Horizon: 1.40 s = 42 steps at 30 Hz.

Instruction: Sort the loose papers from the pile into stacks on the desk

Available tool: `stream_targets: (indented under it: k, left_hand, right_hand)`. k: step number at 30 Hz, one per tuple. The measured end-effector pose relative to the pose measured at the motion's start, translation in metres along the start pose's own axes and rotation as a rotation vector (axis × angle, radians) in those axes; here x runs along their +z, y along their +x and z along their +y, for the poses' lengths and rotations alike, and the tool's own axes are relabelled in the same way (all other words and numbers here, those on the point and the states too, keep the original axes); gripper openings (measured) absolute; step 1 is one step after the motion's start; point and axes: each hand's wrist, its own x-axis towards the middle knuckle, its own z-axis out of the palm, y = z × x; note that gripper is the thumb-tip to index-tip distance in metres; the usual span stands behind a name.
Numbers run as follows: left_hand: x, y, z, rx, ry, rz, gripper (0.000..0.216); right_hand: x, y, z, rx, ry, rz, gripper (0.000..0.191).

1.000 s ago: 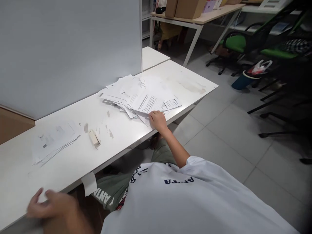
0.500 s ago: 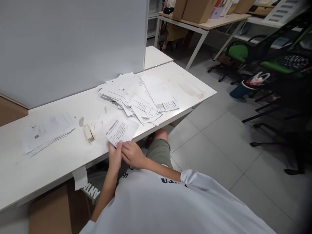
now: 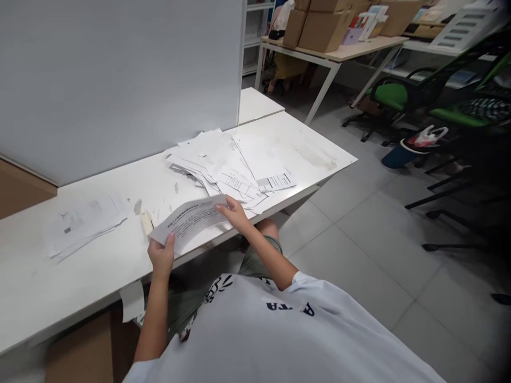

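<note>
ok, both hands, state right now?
Left hand: closed, holding the sheet by its left end.
Right hand: closed, holding the sheet's right end.

Head view, forward and down over desk (image 3: 115, 260)

The printed paper (image 3: 191, 221) is white, with a bold dark heading along its far edge and several lines of smaller dark print beneath, too small to read. Whether it is one sheet or several cannot be told. Held at its two ends between the left grip (image 3: 162, 258) and the right grip (image 3: 235, 214), it is stretched out sideways, bowed along its length, its printed face turned up toward the wearer. It is over the front edge of the white surface (image 3: 99, 271).
</note>
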Motion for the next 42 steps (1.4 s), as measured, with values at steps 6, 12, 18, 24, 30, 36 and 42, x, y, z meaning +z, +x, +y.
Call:
stream_targets:
  k: [6, 12, 18, 24, 30, 36, 42]
  left_hand:
    - [-0.011, 0.003, 0.012, 0.224, -0.062, 0.001, 0.066]
    - [-0.007, -0.002, 0.038, 0.301, -0.048, 0.082, 0.051]
    - [0.000, -0.020, 0.030, 0.211, -0.073, -0.006, 0.040]
    - [-0.017, -0.054, 0.024, 0.218, -0.001, 0.120, 0.024]
    - [-0.052, -0.084, 0.010, -0.005, -0.041, 0.262, 0.082]
    - [-0.062, -0.077, -0.012, -0.300, 0.164, 0.026, 0.082]
    - [-0.063, -0.057, 0.002, -0.187, 0.379, -0.098, 0.061]
  right_hand:
    - [0.010, 0.006, 0.005, -0.104, 0.119, -0.020, 0.042]
    - [0.015, 0.013, 0.007, -0.101, 0.222, -0.068, 0.036]
    - [0.002, -0.008, 0.021, -0.003, 0.140, 0.031, 0.038]
    - [-0.004, -0.030, -0.009, -0.066, 0.037, -0.040, 0.036]
    - [0.023, -0.048, -0.001, 0.254, 0.152, -0.183, 0.048]
    - [0.045, -0.034, 0.039, 0.487, -0.024, -0.154, 0.059]
    - [0.033, -0.010, 0.040, 0.462, -0.163, -0.110, 0.058]
